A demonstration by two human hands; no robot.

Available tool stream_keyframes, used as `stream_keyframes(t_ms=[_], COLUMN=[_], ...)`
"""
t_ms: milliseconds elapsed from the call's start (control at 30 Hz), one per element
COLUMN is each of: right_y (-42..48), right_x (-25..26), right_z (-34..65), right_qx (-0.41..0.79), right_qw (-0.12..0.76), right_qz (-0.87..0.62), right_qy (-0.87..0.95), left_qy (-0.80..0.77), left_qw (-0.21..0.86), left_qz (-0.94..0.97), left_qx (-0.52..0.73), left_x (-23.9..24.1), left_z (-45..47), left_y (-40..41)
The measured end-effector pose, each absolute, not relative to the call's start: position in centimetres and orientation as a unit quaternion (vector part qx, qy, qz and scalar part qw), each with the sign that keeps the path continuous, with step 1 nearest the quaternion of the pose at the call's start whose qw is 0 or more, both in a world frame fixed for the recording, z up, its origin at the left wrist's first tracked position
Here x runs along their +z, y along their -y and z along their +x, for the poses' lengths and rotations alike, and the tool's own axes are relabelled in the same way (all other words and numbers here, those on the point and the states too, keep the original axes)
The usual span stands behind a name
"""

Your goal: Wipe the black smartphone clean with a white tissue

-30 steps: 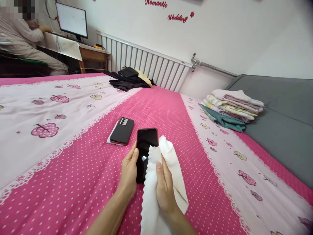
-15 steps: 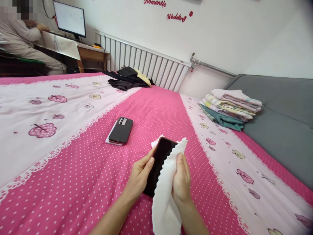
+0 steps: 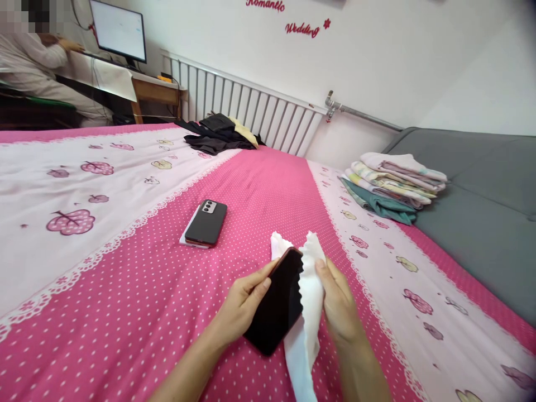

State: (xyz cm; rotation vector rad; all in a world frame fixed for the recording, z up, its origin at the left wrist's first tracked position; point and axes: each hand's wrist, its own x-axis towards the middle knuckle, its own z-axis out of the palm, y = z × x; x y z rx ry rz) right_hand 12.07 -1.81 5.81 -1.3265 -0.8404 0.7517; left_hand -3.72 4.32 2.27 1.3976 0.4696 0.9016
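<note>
My left hand [image 3: 240, 304] grips a black phone [image 3: 276, 307] by its left edge, screen up and tilted to the right, low over the pink dotted bedspread [image 3: 138, 301]. My right hand [image 3: 339, 301] holds a white cloth with zigzag edges [image 3: 307, 312] against the phone's right side; the cloth wraps behind the phone's top and hangs down below it. A second dark phone [image 3: 206, 222] lies face down on a white one, on the bed to the upper left of my hands.
A stack of folded towels [image 3: 393, 187] sits at the bed's right edge beside a grey sofa [image 3: 481, 190]. Dark clothes [image 3: 220, 134] lie at the far end by the radiator [image 3: 251, 111]. Another person [image 3: 37, 67] sits at a desk with a monitor [image 3: 118, 32], far left.
The phone has swung from pointing away to tilted right and moved nearer. My right hand with the cloth has shifted from over the screen to the phone's right side.
</note>
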Motion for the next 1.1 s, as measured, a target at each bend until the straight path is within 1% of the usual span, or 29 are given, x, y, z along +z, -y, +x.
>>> stream_keyframes(t_ms=[100,233,333,500,633,733,900,1100], right_y=[2.2,2.6,2.6,2.1,1.8,1.6,1.3,1.1], right_x=[6.8,7.1,7.0,6.4,5.6,5.2,4.6,4.1], right_z=[12.8,13.3,13.3,13.2,13.6,13.9,14.3,14.2], right_qx=[0.327,0.297,0.271,0.248,0.222,0.218,0.245,0.284], right_qw=[0.575,0.472,0.428,0.416,0.407,0.404,0.425,0.486], right_qz=[-0.601,-0.644,-0.658,-0.670,-0.692,-0.707,-0.699,-0.681], right_qy=[0.449,0.524,0.557,0.562,0.553,0.538,0.521,0.469], left_qy=[-0.204,-0.198,-0.205,-0.245,-0.263,-0.273,-0.299,-0.307], left_qw=[0.634,0.612,0.581,0.476,0.395,0.353,0.323,0.319], left_qz=[0.643,0.697,0.733,0.796,0.845,0.868,0.877,0.873], left_qx=[0.377,0.317,0.289,0.282,0.246,0.216,0.192,0.205], left_x=[2.3,1.9,1.5,1.4,1.6,1.5,0.8,0.1], left_z=[-3.7,-3.5,-3.4,-3.5,-3.4,-2.9,-2.0,-1.8], left_y=[-4.2,-3.9,-3.8,-4.0,-3.5,-2.6,-1.5,-1.3])
